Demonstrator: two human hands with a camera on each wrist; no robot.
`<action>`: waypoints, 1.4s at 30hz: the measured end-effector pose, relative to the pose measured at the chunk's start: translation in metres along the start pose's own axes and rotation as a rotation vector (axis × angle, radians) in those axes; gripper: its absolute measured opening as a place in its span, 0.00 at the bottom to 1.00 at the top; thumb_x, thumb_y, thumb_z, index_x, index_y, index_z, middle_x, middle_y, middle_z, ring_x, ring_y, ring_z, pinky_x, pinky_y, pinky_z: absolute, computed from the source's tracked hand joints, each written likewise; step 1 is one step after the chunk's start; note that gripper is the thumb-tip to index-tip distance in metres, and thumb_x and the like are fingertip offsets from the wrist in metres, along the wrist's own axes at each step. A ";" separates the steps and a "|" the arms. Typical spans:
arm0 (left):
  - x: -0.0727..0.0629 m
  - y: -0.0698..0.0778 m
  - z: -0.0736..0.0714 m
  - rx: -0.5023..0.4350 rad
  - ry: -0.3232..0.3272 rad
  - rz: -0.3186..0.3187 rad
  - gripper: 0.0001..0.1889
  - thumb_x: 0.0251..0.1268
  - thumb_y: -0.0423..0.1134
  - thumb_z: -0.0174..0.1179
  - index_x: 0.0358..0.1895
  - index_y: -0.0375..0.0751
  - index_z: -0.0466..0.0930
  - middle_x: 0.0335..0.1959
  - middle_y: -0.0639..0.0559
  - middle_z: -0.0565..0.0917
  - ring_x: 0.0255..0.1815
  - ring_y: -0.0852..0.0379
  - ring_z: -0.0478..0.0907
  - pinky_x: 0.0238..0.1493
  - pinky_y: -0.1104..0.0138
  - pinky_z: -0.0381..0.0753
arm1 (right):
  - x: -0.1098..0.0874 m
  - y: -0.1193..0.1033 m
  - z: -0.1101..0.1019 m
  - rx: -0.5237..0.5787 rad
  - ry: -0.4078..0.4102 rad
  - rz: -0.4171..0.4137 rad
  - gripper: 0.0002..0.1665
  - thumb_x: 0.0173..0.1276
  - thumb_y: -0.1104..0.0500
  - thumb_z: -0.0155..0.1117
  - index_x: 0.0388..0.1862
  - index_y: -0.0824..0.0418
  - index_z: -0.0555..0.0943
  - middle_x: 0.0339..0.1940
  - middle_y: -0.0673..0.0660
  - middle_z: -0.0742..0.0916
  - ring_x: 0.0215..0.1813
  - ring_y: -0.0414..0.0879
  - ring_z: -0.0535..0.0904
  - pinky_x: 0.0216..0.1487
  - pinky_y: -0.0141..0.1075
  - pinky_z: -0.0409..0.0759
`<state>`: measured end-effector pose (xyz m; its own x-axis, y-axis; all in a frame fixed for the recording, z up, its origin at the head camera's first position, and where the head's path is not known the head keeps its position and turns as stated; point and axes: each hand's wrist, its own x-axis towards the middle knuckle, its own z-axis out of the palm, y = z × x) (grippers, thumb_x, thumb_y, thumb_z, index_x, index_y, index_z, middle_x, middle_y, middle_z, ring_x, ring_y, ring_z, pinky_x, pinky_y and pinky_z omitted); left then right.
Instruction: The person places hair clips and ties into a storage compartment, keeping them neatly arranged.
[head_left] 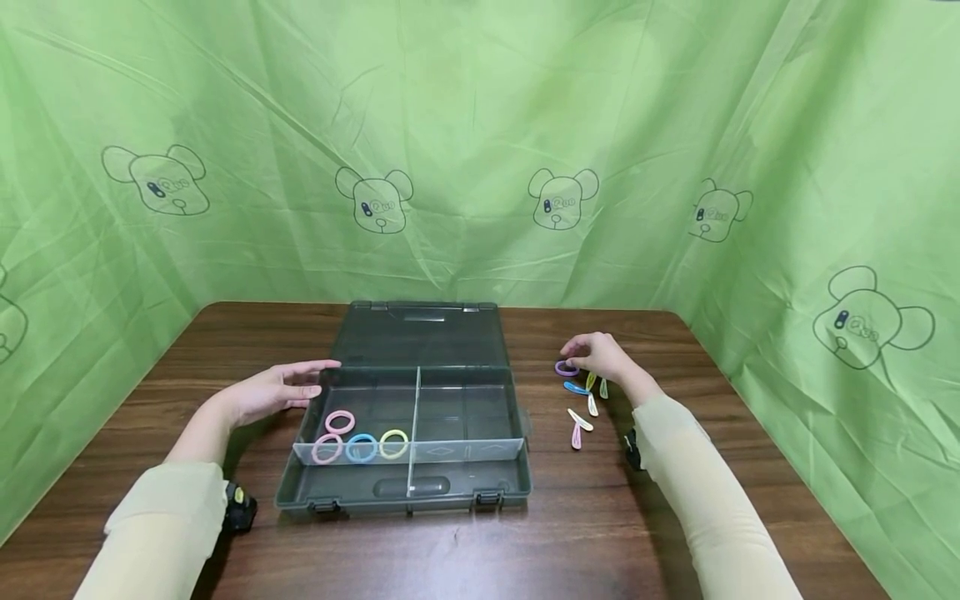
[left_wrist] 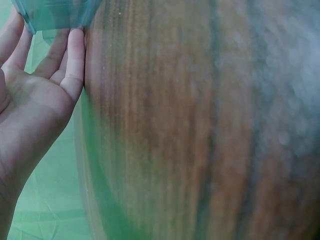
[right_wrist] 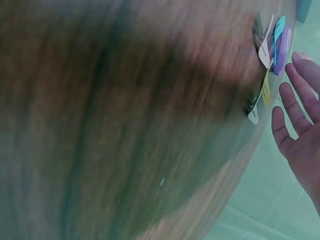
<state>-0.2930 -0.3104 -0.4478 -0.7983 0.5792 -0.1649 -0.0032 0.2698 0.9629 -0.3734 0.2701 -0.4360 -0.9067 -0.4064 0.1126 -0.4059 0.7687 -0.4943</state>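
My left hand (head_left: 262,395) rests at the back left corner of a dark see-through compartment box (head_left: 465,408), fingers extended along its side. In the left wrist view, the fingertips are right at the box wall (left_wrist: 60,20). Over on the right, my right hand (head_left: 603,357) reaches down to a purple hair tie (head_left: 567,372) on the table; in the right wrist view its loosely bent fingers are beside the tie (right_wrist: 283,51). Just in front lie several snap hair clips, among them a blue clip (head_left: 577,388), a white clip (head_left: 592,406) and a pink clip (head_left: 576,437).
Inside the box's left part lie a pink hair tie (head_left: 331,422), another pink one, a blue one (head_left: 362,460) and a yellow one (head_left: 394,432). Clear dividers (head_left: 468,451) split the box. Its lid (head_left: 420,337) lies folded back. A green curtain (head_left: 465,125) surrounds the wooden table (head_left: 480,550).
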 end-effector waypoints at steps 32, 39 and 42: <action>-0.002 0.000 0.001 0.046 0.014 -0.018 0.29 0.72 0.34 0.49 0.73 0.44 0.54 0.69 0.32 0.56 0.59 0.58 0.69 0.53 0.70 0.74 | 0.008 0.004 0.008 -0.079 -0.028 -0.049 0.02 0.59 0.62 0.68 0.29 0.60 0.85 0.27 0.50 0.87 0.33 0.44 0.79 0.39 0.39 0.76; -0.002 0.002 0.002 0.023 0.013 -0.016 0.30 0.71 0.34 0.49 0.74 0.41 0.52 0.69 0.31 0.56 0.60 0.57 0.69 0.54 0.70 0.74 | 0.008 0.003 0.006 -0.079 -0.019 -0.079 0.01 0.58 0.61 0.69 0.28 0.58 0.85 0.26 0.48 0.87 0.32 0.44 0.78 0.38 0.38 0.75; -0.002 0.003 0.002 0.018 0.012 -0.021 0.30 0.71 0.34 0.50 0.73 0.42 0.53 0.69 0.32 0.56 0.60 0.56 0.70 0.54 0.70 0.73 | 0.006 -0.006 0.004 -0.116 -0.022 -0.024 0.03 0.58 0.62 0.68 0.30 0.61 0.85 0.29 0.51 0.88 0.36 0.46 0.79 0.42 0.42 0.75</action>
<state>-0.2903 -0.3086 -0.4452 -0.8056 0.5636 -0.1828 -0.0094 0.2963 0.9551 -0.3760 0.2614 -0.4358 -0.8944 -0.4351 0.1034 -0.4390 0.8100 -0.3889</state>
